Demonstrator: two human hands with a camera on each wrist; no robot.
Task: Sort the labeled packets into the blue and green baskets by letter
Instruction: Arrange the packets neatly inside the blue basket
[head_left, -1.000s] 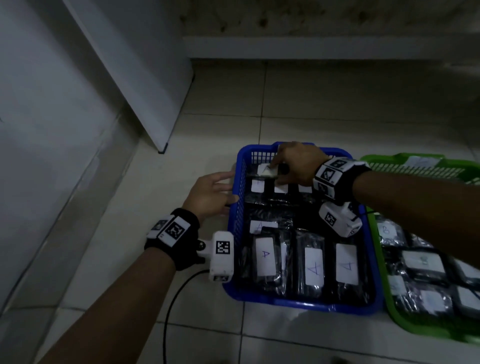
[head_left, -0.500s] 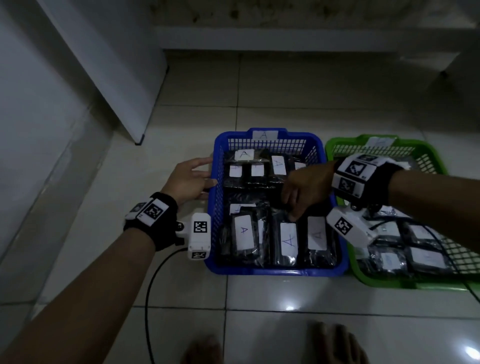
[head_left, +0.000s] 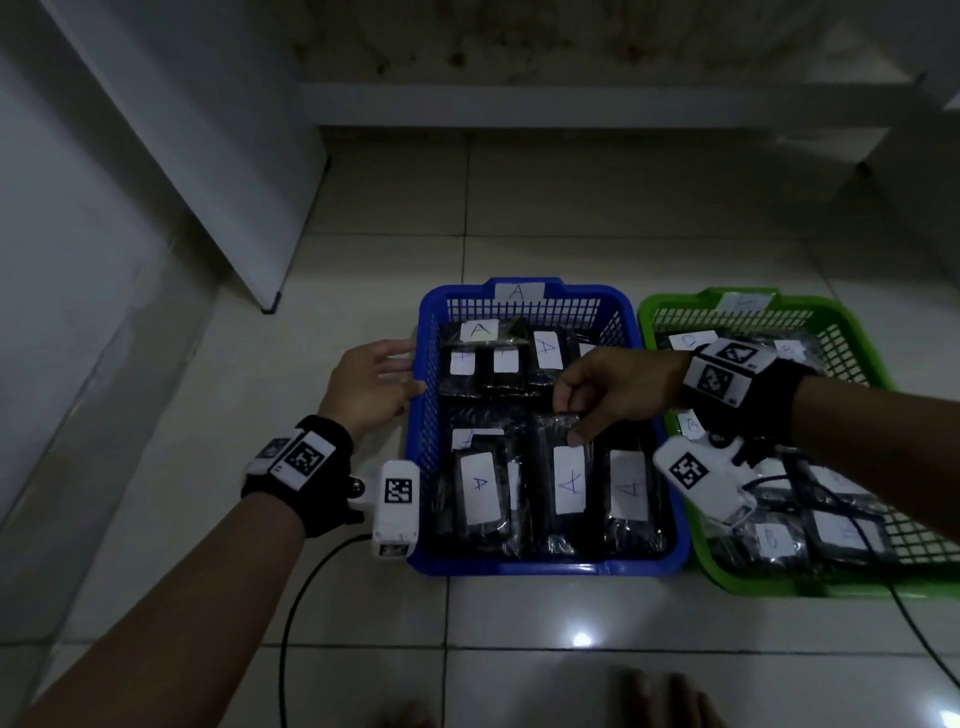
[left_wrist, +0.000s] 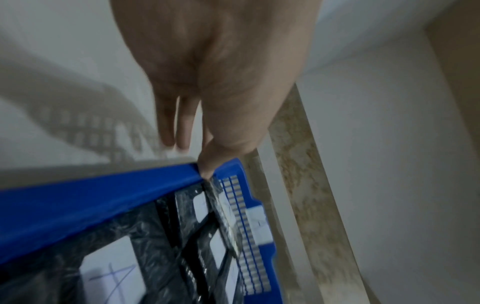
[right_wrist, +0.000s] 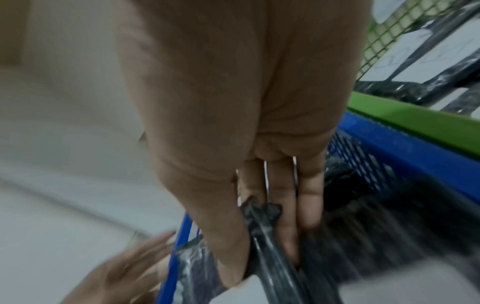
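The blue basket (head_left: 545, 566) on the tiled floor holds several black packets with white labels marked A. Beside it on the right stands the green basket (head_left: 748, 582), filled with similar packets. My right hand (head_left: 576, 410) pinches the top edge of the middle front packet (head_left: 563, 499) inside the blue basket; the right wrist view shows thumb and fingers closed on that packet (right_wrist: 270, 248). My left hand (head_left: 382, 374) rests with straight fingers against the blue basket's left rim (left_wrist: 109, 185), thumb touching the rim.
A white wall panel (head_left: 208, 182) stands at the left and a low ledge (head_left: 571, 109) runs along the back. A black cable (head_left: 296, 613) trails over the floor from my left wrist. Bare feet (head_left: 660, 696) show at the bottom edge.
My right hand moved from the basket's far end back toward the front row and took hold of the middle packet's top edge. My left hand stayed at the left rim.
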